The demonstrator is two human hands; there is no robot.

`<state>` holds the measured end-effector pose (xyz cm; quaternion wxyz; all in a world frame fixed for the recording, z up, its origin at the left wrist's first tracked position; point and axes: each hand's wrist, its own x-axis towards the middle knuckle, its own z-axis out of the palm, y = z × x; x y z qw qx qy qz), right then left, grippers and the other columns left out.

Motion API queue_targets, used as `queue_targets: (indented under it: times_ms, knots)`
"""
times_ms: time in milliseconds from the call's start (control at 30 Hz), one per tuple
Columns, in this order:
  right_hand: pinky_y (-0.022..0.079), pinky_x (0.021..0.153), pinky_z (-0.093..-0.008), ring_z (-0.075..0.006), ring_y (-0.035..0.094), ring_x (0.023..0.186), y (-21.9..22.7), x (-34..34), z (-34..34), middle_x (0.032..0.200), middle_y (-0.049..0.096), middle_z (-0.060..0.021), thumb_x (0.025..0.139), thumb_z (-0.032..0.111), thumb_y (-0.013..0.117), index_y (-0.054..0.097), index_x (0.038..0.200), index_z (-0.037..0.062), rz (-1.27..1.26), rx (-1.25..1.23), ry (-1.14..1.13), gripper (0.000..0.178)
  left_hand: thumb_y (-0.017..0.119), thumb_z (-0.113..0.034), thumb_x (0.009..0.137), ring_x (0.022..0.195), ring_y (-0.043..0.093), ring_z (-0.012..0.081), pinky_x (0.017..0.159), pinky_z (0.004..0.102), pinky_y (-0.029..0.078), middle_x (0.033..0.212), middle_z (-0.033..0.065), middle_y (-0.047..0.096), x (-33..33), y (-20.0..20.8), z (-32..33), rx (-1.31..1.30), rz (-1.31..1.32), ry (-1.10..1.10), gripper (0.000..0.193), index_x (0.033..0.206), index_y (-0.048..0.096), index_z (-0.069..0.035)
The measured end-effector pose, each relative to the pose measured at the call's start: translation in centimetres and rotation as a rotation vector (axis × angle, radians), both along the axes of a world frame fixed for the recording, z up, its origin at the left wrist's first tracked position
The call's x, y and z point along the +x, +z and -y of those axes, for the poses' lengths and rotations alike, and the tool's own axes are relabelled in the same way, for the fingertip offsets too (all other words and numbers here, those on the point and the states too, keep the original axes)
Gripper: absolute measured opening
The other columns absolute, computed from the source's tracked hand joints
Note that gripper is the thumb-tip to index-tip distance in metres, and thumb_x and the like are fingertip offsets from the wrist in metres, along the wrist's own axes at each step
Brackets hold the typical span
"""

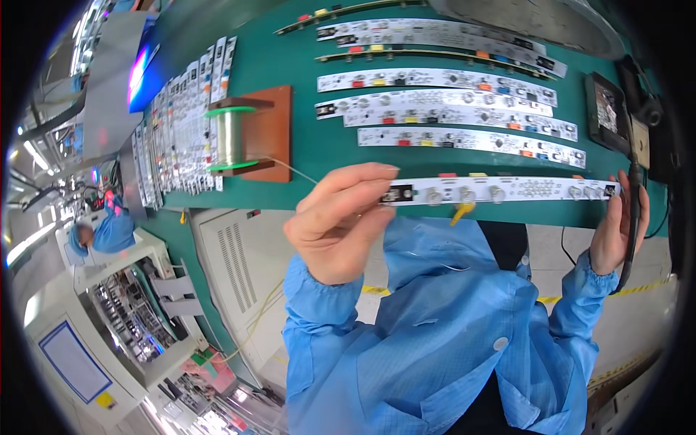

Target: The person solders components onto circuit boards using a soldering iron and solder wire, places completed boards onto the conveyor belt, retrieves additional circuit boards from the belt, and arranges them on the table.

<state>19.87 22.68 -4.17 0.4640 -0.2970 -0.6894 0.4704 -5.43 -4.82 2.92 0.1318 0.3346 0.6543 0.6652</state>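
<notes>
A long, narrow white circuit board strip [533, 190], with clear round parts on its face, is held level near the front edge of the green bench. My left hand [337, 225] is closed, pinching its left end between thumb and fingers. The strip's right end sits between the thumb and fingers of my right hand [612, 232], also closed. A black rod-like handle or cable [634, 210] passes along that hand; whether the hand grips it too, I cannot tell. Farther back lie several similar board strips [464, 143] in rows.
Left of the rows, a spool of solder wire [230, 138] with green flanges sits on a brown stand [279, 119]. Many boards [185, 123] lie beyond it. A dark tray [605, 112] stands at right. A co-worker in blue [112, 228] is far left.
</notes>
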Motion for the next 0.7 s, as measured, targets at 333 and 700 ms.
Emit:
queue_targets:
  times_ms: [333,700]
  knots:
    - [0.039,0.099,-0.0417,-0.0326,0.054,0.112,-0.7,0.0,-0.3,0.123,0.052,-0.0263,0.092,0.003,0.049,0.036,0.131,-0.0001,0.015,-0.007,0.025,0.041,0.065,0.016,0.066,0.089,0.064,0.0249,0.075,0.0312,0.052,0.099,0.0183,0.064,-0.8,0.8,0.1,-0.060,-0.181,-0.082,0.031,0.095,0.066,0.004]
    - [0.049,0.073,-0.0325,-0.0237,0.062,0.077,1.9,-1.4,2.5,0.115,0.055,-0.0299,0.094,0.026,0.048,0.040,0.128,0.0019,-0.183,0.082,0.231,0.043,0.052,-0.013,0.091,0.048,0.053,0.0117,0.042,0.0212,0.039,0.065,0.0103,0.057,-5.2,5.3,7.9,-0.002,-0.054,0.261,0.020,0.085,0.058,0.006]
